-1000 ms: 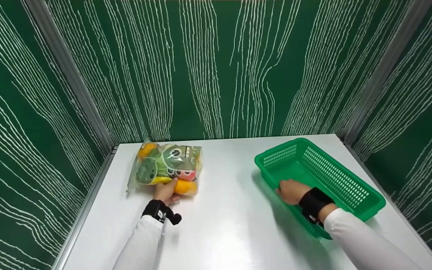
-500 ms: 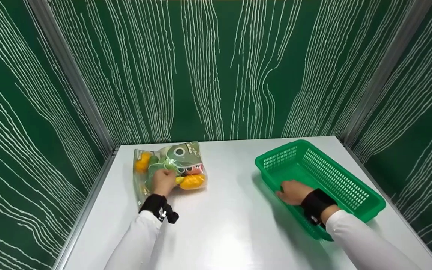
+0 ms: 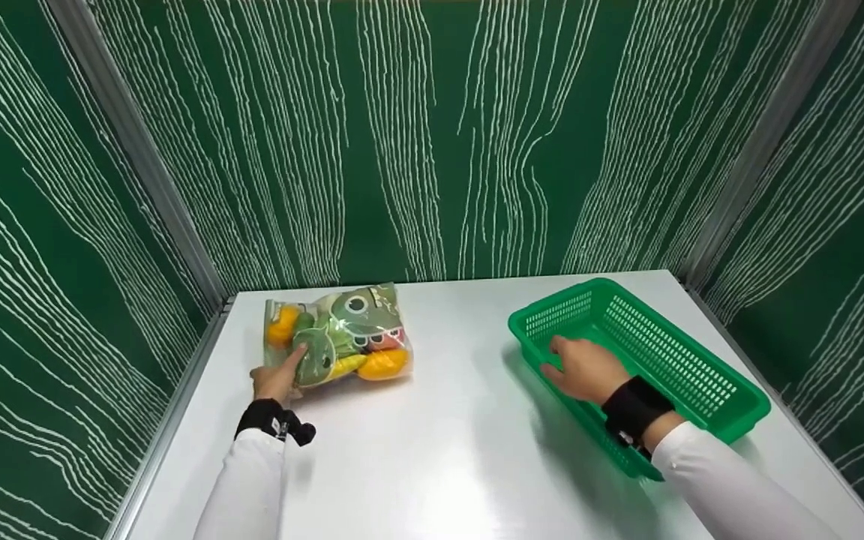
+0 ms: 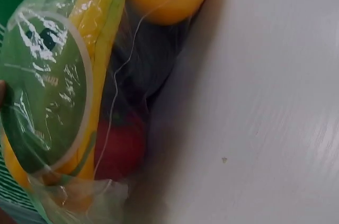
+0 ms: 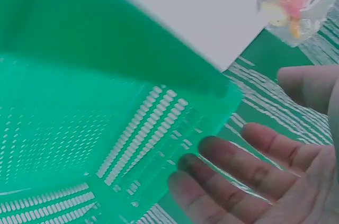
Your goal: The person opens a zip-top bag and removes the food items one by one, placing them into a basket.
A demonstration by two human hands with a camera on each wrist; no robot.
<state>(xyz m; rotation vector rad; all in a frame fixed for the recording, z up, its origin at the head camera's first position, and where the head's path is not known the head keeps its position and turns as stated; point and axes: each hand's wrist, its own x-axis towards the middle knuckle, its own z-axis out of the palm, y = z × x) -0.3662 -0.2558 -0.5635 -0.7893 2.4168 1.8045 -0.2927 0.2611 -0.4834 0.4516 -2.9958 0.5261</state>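
On the left of the white table lies a clear plastic bag with a green cartoon dinosaur print. Yellow, orange and green pieces resembling toy fruit and vegetables fill it. The left wrist view shows the bag close up, with a yellow corn cob and a red round piece inside. My left hand is at the bag's lower left corner, thumb over its front and fingers apart to the left. My right hand hovers over the left side of a green basket, its fingers spread and holding nothing.
The basket stands at an angle on the table's right side, with slotted walls. Green panels with white wavy lines enclose the table at the back and sides. Grey metal posts stand at the corners.
My left hand has moved from the bag's lower edge, across its front, to its lower left corner. The bag has turned slightly. My right hand's fingers have opened from the basket's rim.
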